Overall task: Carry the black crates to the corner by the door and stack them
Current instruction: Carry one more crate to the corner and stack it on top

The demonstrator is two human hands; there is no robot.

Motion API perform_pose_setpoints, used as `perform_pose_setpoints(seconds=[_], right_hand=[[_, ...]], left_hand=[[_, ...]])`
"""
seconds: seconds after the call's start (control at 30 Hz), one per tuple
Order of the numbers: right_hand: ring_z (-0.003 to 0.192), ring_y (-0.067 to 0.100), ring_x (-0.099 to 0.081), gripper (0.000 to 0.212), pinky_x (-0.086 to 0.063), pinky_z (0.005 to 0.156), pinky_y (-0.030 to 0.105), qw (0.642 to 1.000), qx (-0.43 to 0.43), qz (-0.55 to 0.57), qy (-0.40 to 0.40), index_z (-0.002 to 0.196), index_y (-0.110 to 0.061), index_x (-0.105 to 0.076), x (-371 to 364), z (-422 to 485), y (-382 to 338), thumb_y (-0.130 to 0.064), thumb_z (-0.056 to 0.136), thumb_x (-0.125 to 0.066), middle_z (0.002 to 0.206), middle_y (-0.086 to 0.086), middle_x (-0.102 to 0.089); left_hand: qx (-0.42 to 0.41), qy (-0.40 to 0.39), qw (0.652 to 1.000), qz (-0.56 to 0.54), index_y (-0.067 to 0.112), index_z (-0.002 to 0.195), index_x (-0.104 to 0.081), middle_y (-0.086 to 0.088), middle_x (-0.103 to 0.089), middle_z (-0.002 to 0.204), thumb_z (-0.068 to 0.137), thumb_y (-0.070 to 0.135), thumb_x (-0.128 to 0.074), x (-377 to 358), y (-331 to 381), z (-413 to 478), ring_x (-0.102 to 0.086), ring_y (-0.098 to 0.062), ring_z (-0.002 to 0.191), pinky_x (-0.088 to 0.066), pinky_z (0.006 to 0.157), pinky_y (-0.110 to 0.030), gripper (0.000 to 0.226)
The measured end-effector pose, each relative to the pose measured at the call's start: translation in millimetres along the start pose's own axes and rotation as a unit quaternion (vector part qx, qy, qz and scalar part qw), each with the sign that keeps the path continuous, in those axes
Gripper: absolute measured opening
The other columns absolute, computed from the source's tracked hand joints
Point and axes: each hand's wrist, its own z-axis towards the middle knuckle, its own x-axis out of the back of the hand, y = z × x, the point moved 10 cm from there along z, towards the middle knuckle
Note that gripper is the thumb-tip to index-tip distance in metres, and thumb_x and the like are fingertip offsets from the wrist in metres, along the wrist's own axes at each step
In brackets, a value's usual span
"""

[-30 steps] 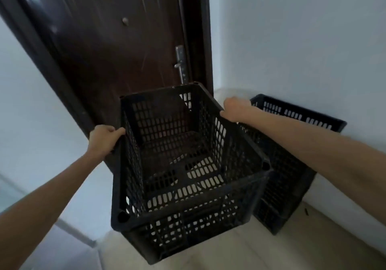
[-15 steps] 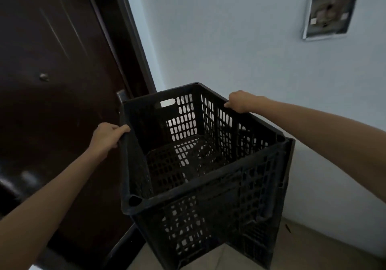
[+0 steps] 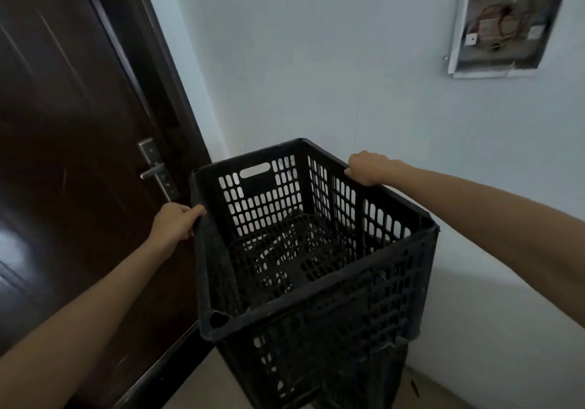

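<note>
A black perforated plastic crate (image 3: 319, 301) fills the middle of the view, open side up, in the corner between the door and the white wall. My left hand (image 3: 175, 223) grips its left rim and my right hand (image 3: 368, 168) grips the top of its right wall. Directly beneath it shows the dark lattice of a second black crate (image 3: 316, 374), mostly hidden by the upper one. I cannot tell whether the two crates touch.
A dark brown door (image 3: 72, 155) with a metal handle (image 3: 155, 169) stands on the left. The white wall carries an open electrical box (image 3: 506, 25) with wires at the upper right. Pale floor (image 3: 196, 389) shows at the bottom.
The crate in my hands has moved right, from in front of the door to above the crate by the wall, which is now almost hidden. Both hands keep their grip.
</note>
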Motion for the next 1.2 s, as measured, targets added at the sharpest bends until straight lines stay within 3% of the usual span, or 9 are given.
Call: perform_pose_setpoints(seconds=[0.17, 0.47, 0.67, 0.83, 1.1, 1.2], right_hand=[[0.111, 0.035, -0.058, 0.039, -0.045, 0.087, 0.038, 0.999, 0.026, -0.022, -0.003, 0.123, -0.001, -0.054, -9.9, 37.3, 27.3, -0.030, 0.104, -0.035, 0.125, 0.018, -0.058], [0.112, 0.033, -0.058, 0.039, -0.045, 0.089, 0.039, 0.998, 0.054, -0.039, 0.003, 0.126, 0.001, -0.048, -23.7, 80.7, 48.5, -0.028, 0.105, -0.034, 0.125, 0.016, -0.057], [0.111, 0.029, -0.060, 0.032, -0.042, 0.079, 0.034, 0.996, 0.072, -0.060, 0.011, 0.129, 0.000, -0.045, -32.0, 104.3, 45.9, -0.018, 0.103, -0.038, 0.125, 0.012, -0.057], [0.107, 0.027, -0.061, 0.027, -0.041, 0.075, 0.033, 0.993, 0.081, -0.081, 0.026, 0.125, -0.001, -0.047, -33.9, 121.0, 44.7, -0.015, 0.102, -0.041, 0.121, 0.011, -0.059], [0.106, 0.028, -0.061, 0.027, -0.041, 0.073, 0.033, 0.991, 0.088, -0.098, 0.024, 0.124, -0.002, -0.049, -36.7, 136.3, 40.1, -0.014, 0.100, -0.045, 0.119, 0.012, -0.060], [0.109, 0.027, -0.060, 0.029, -0.040, 0.074, 0.033, 0.990, 0.077, -0.117, 0.018, 0.126, -0.003, -0.049, -35.9, 133.5, 42.3, -0.013, 0.099, -0.045, 0.121, 0.011, -0.058]], left_hand=[[0.024, 0.004, 1.000, 0.004, 0.004, 0.063, -0.064, 0.005, -0.047, 0.035, 0.094, 0.023, -0.060, -35.3, 9.8, 6.2, -0.045, -0.005, 0.033, -0.036, 0.043, -0.019, 0.036], [0.067, -0.006, 0.998, 0.011, -0.001, 0.068, -0.067, -0.006, -0.057, 0.048, 0.093, 0.025, -0.062, -73.6, 22.3, 13.2, -0.056, -0.017, 0.051, -0.047, 0.057, -0.026, 0.036], [0.104, -0.024, 0.994, -0.002, -0.010, 0.082, -0.068, -0.003, -0.060, 0.046, 0.093, 0.027, -0.062, -92.6, 16.9, 5.7, -0.056, -0.016, 0.047, -0.047, 0.053, -0.022, 0.039], [0.111, -0.052, 0.992, -0.013, 0.002, 0.074, -0.064, -0.001, -0.064, 0.045, 0.092, 0.029, -0.063, -104.3, 24.4, -1.2, -0.057, -0.009, 0.040, -0.047, 0.043, -0.016, 0.032], [0.122, -0.127, 0.983, -0.051, 0.000, 0.097, -0.066, -0.005, -0.073, 0.062, 0.090, 0.034, -0.063, -113.4, 25.4, -15.2, -0.070, -0.011, 0.053, -0.054, 0.049, -0.017, 0.035], [0.097, -0.167, 0.981, 0.005, 0.001, 0.100, -0.064, -0.008, -0.075, 0.069, 0.092, 0.042, -0.058, -116.2, 28.3, -17.2, -0.073, -0.017, 0.061, -0.058, 0.065, -0.026, 0.042]])
